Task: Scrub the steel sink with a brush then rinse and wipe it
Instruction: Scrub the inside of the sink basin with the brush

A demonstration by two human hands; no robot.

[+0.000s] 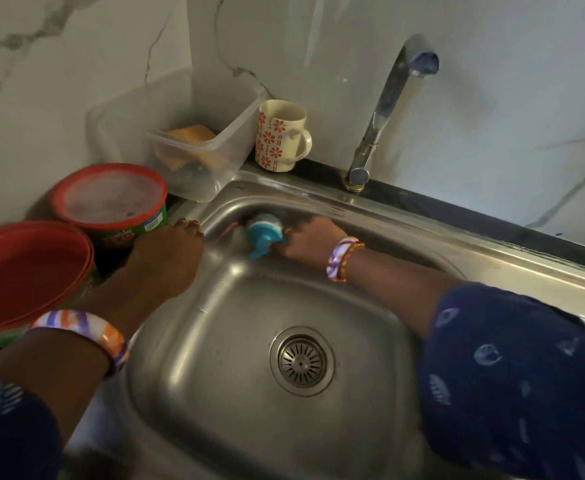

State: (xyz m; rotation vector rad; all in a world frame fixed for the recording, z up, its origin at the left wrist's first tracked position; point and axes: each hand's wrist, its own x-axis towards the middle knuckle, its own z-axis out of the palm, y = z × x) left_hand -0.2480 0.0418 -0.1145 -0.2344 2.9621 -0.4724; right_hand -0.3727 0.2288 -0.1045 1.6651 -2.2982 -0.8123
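**Scrubbing the far left corner of the sink**

Nearest the camera: two dark blue patterned sleeves, a striped bangle on the left wrist. Right hand curled around a blue brush, bristles pressed against the far left wall of the steel sink. Left hand flat and relaxed on the sink's left rim, gripping nothing, just beside a red-rimmed green tub of cloudy liquid. Second tub at the near left edge of the counter. Clear box with a sponge and a flowered mug at the counter's back edge. Tap dry, drain open.

Risks, judged from here: a jolt of the bracing hand or forearm tipping the full tub; brush blurred, so slipping off the curved wall likely under hard strokes; splashes reaching the mug.
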